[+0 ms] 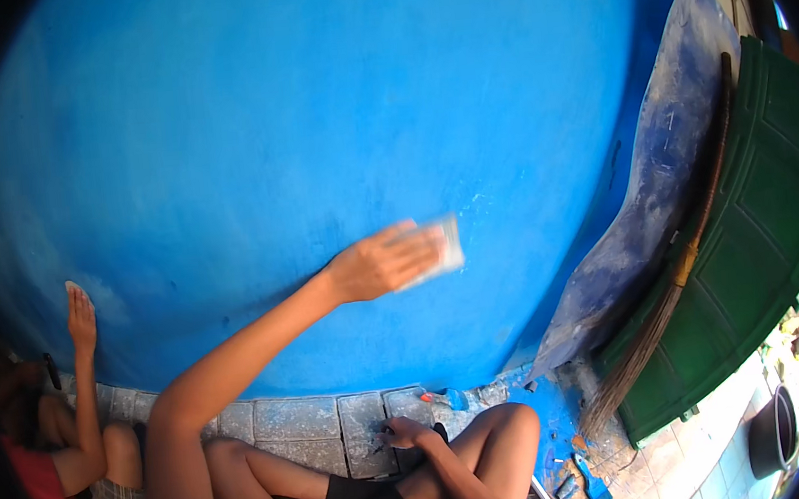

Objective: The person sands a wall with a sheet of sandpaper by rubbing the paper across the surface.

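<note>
My left hand (386,261) is raised, its fingers spread over a pale, flat rectangular pad or folded sheet (451,245) pressed to the blue painted wall (330,113). Motion blurs both, so the pad's material cannot be told. Whitish specks mark the wall just right of the pad. Low between my bent knees, my right hand (407,433) hangs above the grey paving blocks (297,419) with curled fingers; a small dark patch shows at the fingertips, and whether it is a held thing cannot be told.
At the left, a co-worker in red holds a pale pad (75,286) against the wall; another person sits beyond. To the right, a stick broom (686,267) leans on a green plastic panel (741,241) beside a stained sheet (667,126). A blue paintbrush (592,482) and black bucket (772,433) stand lower right.
</note>
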`<action>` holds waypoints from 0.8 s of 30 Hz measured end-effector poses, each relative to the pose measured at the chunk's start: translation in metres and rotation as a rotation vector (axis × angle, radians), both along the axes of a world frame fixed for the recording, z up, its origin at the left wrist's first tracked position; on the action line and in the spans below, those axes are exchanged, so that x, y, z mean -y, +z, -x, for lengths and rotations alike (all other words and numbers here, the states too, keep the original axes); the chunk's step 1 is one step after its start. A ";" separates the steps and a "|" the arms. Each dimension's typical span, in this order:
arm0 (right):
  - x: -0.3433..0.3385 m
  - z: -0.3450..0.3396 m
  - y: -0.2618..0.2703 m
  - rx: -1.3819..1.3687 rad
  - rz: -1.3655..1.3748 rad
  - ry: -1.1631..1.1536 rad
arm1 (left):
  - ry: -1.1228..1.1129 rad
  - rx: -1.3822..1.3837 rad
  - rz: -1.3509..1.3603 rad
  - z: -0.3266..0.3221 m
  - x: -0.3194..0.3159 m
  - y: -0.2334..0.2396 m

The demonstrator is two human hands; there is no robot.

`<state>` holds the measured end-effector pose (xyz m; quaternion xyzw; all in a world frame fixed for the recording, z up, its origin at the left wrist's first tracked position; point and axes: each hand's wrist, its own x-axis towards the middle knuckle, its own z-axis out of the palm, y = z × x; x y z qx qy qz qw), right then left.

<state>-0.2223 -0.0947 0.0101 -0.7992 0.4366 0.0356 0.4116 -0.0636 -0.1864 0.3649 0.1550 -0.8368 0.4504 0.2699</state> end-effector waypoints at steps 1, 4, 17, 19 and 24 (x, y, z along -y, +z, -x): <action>0.003 0.001 -0.005 0.034 0.052 0.002 | -0.136 0.174 -0.072 0.008 0.003 -0.001; 0.003 0.007 -0.004 0.062 0.114 -0.022 | -0.059 0.085 0.065 0.020 0.008 0.015; 0.007 0.000 0.009 0.111 0.062 -0.085 | -0.015 -0.127 0.062 0.060 0.012 0.052; 0.006 0.000 0.014 0.064 0.076 -0.054 | -0.019 -0.045 0.069 0.059 0.013 0.038; -0.001 0.002 0.007 0.123 0.070 -0.074 | -0.192 0.185 -0.057 0.065 0.023 0.018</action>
